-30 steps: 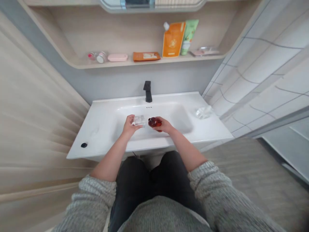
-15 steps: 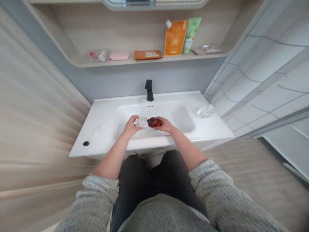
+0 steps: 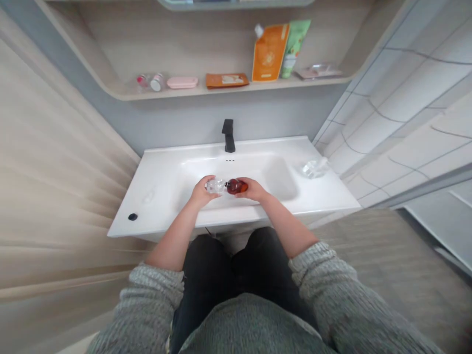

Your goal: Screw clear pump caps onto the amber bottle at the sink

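Note:
Over the white sink [image 3: 258,201], my left hand [image 3: 201,192] is closed round a clear bottle [image 3: 217,186]. My right hand [image 3: 254,190] grips a brown bottle [image 3: 236,186], tipped on its side with its dark mouth pointing left. The two bottles meet end to end, the brown mouth at the clear bottle's right end. Whether liquid passes between them is too small to tell. Behind them stands the black faucet [image 3: 229,136].
A round black cap [image 3: 132,217] lies on the counter's left side. Something clear and crumpled [image 3: 314,168] sits at its right. Above, a shelf [image 3: 173,93] bears an orange pouch [image 3: 271,53], a green tube [image 3: 295,49], a pink case [image 3: 182,82] and a flat orange packet [image 3: 227,80].
The gap between the bottles has closed, and the brown mouth now meets the clear bottle. The view has shifted slightly; both hands keep their holds.

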`<move>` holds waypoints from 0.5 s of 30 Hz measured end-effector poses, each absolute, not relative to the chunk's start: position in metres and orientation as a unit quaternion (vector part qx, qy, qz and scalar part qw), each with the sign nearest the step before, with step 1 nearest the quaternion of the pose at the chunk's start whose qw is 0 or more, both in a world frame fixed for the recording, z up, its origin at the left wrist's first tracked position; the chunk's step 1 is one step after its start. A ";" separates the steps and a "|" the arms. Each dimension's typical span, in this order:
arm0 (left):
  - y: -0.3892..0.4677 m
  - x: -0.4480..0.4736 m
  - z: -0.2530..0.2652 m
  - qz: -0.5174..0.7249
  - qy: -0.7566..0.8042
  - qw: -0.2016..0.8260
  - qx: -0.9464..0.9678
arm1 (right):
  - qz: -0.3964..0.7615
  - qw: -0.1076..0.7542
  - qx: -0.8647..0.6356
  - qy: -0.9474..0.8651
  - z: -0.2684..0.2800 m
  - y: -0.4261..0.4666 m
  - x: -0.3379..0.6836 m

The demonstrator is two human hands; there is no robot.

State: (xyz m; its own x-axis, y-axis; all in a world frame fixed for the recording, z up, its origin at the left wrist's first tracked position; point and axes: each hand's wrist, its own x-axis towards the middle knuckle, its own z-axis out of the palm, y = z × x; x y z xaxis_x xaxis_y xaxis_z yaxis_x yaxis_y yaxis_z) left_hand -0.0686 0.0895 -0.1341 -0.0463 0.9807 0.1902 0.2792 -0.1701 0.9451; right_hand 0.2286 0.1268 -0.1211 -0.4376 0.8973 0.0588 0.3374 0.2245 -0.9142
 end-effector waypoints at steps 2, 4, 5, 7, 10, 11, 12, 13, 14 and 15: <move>0.091 -0.070 -0.136 0.486 0.530 0.345 0.602 | 0.448 0.307 -0.432 -0.720 -0.122 0.127 0.229; 0.092 -0.071 -0.136 0.482 0.525 0.328 0.620 | 0.445 0.307 -0.437 -0.719 -0.123 0.128 0.229; 0.092 -0.072 -0.136 0.479 0.524 0.319 0.628 | 0.443 0.306 -0.440 -0.719 -0.123 0.128 0.229; 0.091 -0.072 -0.135 0.471 0.523 0.301 0.644 | 0.439 0.302 -0.443 -0.721 -0.124 0.128 0.229; 0.089 -0.071 -0.131 0.450 0.527 0.272 0.668 | 0.437 0.296 -0.443 -0.725 -0.125 0.128 0.229; 0.088 -0.071 -0.130 0.441 0.528 0.262 0.677 | 0.440 0.296 -0.441 -0.724 -0.125 0.128 0.229; 0.087 -0.071 -0.128 0.431 0.529 0.251 0.686 | 0.443 0.298 -0.439 -0.723 -0.124 0.128 0.229; 0.085 -0.071 -0.126 0.423 0.530 0.240 0.695 | 0.448 0.299 -0.437 -0.721 -0.124 0.127 0.229; 0.084 -0.071 -0.124 0.417 0.530 0.228 0.702 | 0.454 0.301 -0.433 -0.718 -0.124 0.127 0.229; 0.083 -0.071 -0.122 0.412 0.530 0.218 0.708 | 0.462 0.303 -0.427 -0.716 -0.123 0.126 0.229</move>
